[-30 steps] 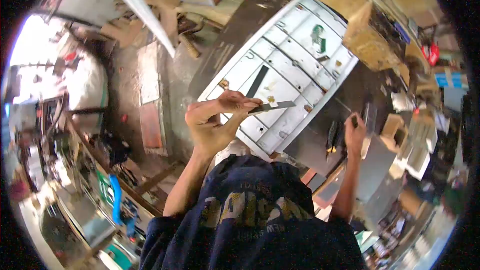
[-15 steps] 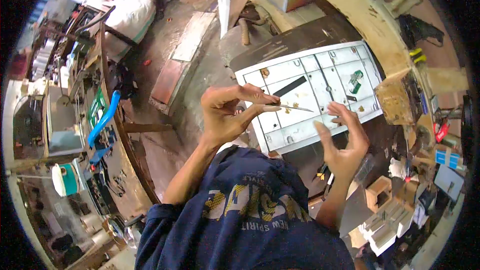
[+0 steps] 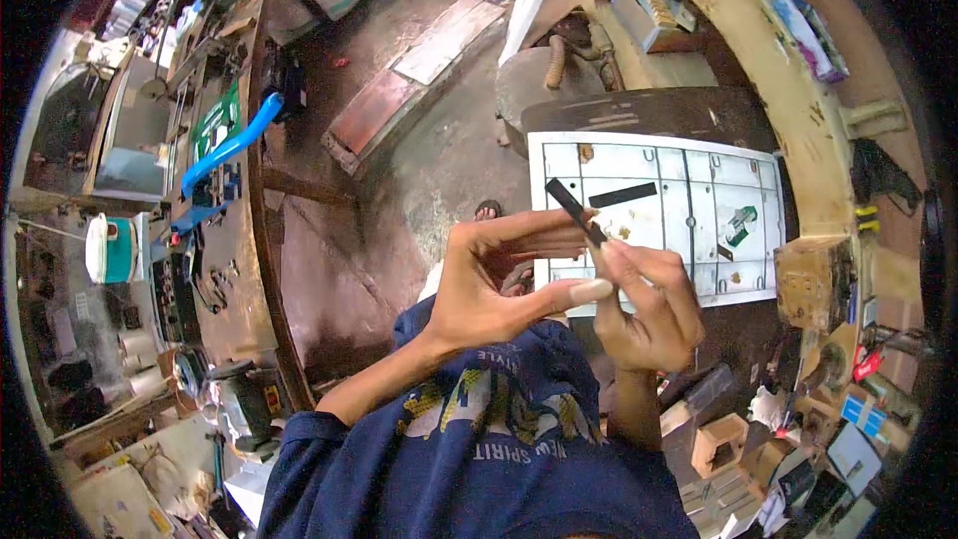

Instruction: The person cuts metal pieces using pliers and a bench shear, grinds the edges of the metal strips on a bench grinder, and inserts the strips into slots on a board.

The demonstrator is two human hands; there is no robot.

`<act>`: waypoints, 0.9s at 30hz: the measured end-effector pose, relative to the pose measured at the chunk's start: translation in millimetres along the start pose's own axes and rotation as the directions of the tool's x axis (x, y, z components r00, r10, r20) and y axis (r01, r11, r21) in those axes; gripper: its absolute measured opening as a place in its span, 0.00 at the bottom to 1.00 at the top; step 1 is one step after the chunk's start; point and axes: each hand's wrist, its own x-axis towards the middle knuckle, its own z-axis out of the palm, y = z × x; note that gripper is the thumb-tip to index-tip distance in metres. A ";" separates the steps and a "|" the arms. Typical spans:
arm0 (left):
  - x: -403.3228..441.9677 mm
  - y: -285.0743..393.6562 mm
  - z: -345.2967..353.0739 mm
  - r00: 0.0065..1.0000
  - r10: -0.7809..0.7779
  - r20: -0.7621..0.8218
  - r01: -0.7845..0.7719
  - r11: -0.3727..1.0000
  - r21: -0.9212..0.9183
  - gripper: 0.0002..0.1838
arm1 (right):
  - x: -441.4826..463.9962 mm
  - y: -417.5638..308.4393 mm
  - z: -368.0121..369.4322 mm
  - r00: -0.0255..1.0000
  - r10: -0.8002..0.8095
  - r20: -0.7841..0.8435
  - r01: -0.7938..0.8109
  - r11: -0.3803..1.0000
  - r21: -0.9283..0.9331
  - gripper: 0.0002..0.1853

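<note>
A thin, flat black strip (image 3: 565,199) is held up in front of me, tilted, with its lower end pinched between the thumb and fingers of my right hand (image 3: 654,309). My left hand (image 3: 489,274) is beside it, thumb and fingers spread apart, its fingertips at or just behind the strip. Whether they touch it I cannot tell. Beyond both hands lies a white panel (image 3: 674,170) marked with dark lines. On it are a second black strip (image 3: 622,195), a green and white packet (image 3: 741,227) and a small black piece (image 3: 725,253).
The panel rests on a dark table (image 3: 649,110). A wooden block (image 3: 810,284) stands at its right. To the left runs a workbench (image 3: 235,284) carrying a blue curved handle (image 3: 235,145). Boards (image 3: 419,75) lie on the floor, and an open wooden box (image 3: 718,444) sits lower right.
The strip has passed from my left hand's pinch into my right hand's, and now shows its broad face. My left fingers have spread. Both hands have come together, and the view has shifted.
</note>
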 end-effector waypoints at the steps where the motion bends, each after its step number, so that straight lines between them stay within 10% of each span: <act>1: -2.0 3.5 0.1 0.996 -0.077 -0.044 0.072 0.993 -0.089 0.24 | -2.6 -2.6 3.9 0.998 -0.013 0.056 0.014 1.000 -0.006 0.14; 4: -2.7 -5.5 -24.1 0.950 -0.157 -0.268 0.258 0.879 0.401 0.08 | -15.7 -1.8 22.0 0.964 -0.028 0.263 0.014 0.998 0.055 0.12; 7: -1.1 -33.9 -51.0 0.880 -0.127 -0.458 0.254 0.940 0.227 0.12 | -47.6 27.0 36.7 0.896 0.167 0.411 -0.202 0.978 0.045 0.13; 12: -16.7 -68.3 -138.4 0.923 -0.065 -0.379 0.184 0.940 0.287 0.12 | -112.5 179.2 22.7 0.572 0.819 0.049 -0.714 0.527 -0.461 0.28; 16: -26.8 -99.5 -214.9 0.853 -0.190 -0.487 0.351 0.898 0.264 0.16 | -125.1 216.3 40.2 0.499 0.867 0.014 -0.651 0.386 -0.654 0.52; 21: -56.4 -121.2 -349.3 0.641 -0.101 -0.761 0.338 0.927 0.161 0.17 | -167.7 265.9 33.9 0.632 0.764 0.129 -0.525 0.545 -0.654 0.53; 23: -78.8 -105.8 -406.0 0.436 0.067 -0.898 0.401 0.878 0.260 0.18 | -154.6 259.5 40.0 0.587 0.800 0.126 -0.573 0.520 -0.634 0.56; 24: -101.9 -105.3 -445.4 0.368 0.298 -0.881 0.667 0.575 0.474 0.20 | -155.1 274.2 32.9 0.515 0.824 0.237 -0.683 0.561 -0.467 0.59; 27: -158.7 -96.0 -536.1 0.206 0.440 -0.874 0.686 0.572 0.450 0.26 | -90.9 228.7 57.4 0.269 0.960 0.079 -0.425 0.192 -0.885 0.62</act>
